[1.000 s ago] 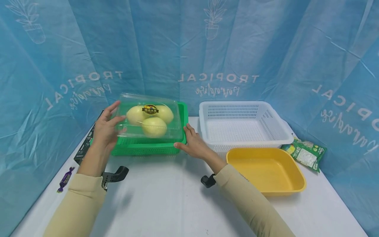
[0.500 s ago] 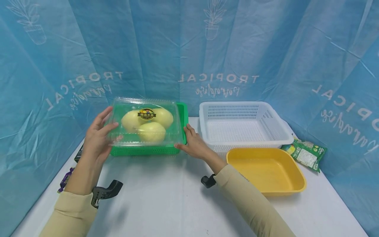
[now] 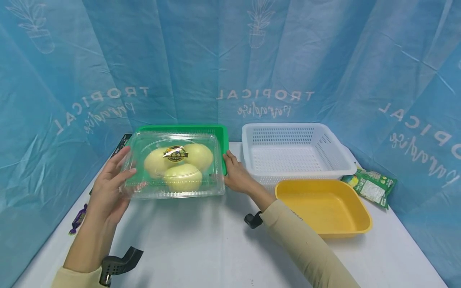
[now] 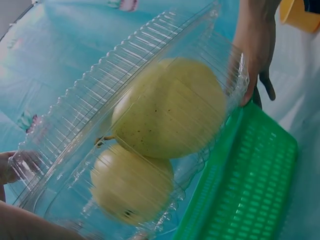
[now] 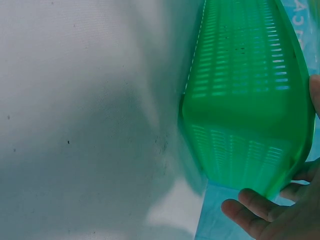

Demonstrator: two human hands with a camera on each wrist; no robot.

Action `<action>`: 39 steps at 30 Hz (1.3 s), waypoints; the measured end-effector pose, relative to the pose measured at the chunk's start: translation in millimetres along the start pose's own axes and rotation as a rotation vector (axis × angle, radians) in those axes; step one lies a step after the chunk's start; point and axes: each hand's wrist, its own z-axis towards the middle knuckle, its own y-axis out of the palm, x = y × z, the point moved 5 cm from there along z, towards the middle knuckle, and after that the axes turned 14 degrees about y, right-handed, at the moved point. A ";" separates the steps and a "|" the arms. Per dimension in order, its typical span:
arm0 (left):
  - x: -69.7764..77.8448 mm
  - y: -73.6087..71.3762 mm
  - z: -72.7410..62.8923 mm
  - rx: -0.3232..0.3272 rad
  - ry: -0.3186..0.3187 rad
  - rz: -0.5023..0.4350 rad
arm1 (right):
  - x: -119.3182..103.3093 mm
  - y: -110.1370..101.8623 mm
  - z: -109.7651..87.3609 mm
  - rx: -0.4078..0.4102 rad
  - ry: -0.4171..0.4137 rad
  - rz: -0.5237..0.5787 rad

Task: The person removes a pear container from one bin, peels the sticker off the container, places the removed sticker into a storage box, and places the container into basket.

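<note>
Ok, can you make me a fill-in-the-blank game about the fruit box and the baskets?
1. The left hand holds a clear box with ____ yellow fruits inside.
2. The right hand rests on the ____ basket.
3. The basket with holes beside the green one is ____ in colour.
4. The tub in front of the white basket is ____.

Missing words: three; green; white; yellow
</note>
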 end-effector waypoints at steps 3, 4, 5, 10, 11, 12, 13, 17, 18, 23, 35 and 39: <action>-1.6 -0.9 -10.4 -0.020 0.024 -0.027 | 0.0 -1.3 0.1 0.010 -0.002 0.004; -2.1 -1.4 -14.2 -0.029 0.028 -0.043 | 0.0 -1.4 0.2 0.011 -0.002 0.006; -2.7 -2.0 -18.0 -0.037 0.033 -0.055 | 0.0 -1.7 0.3 0.014 -0.007 0.014; -6.7 -5.8 -36.5 -0.080 0.015 -0.151 | -2.4 -2.1 0.5 0.044 -0.087 -0.026; -7.7 -6.7 -39.8 -0.085 0.011 -0.164 | -3.2 -2.0 0.1 0.051 -0.110 -0.041; -8.5 -7.8 -43.0 -0.092 0.007 -0.185 | -3.8 -1.8 -0.2 0.058 -0.130 -0.063; -9.1 -9.1 -46.0 -0.099 0.008 -0.193 | -4.2 -1.6 -0.4 0.063 -0.145 -0.076; -12.2 -15.4 -58.9 -0.130 0.015 -0.233 | -3.5 0.0 0.1 0.042 -0.134 -0.083; -13.1 -16.9 -62.4 -0.142 0.017 -0.235 | -2.8 0.6 0.6 0.031 -0.117 -0.078; -20.0 -22.3 -78.5 -0.193 0.007 -0.243 | 0.2 0.8 1.2 0.012 -0.052 -0.036; -49.9 -33.8 -104.6 -0.181 -0.040 -0.205 | -0.3 1.2 -1.9 -0.045 0.001 0.046; -58.8 -34.1 -109.6 -0.186 -0.018 -0.206 | -0.4 0.6 -2.2 -0.046 -0.008 0.044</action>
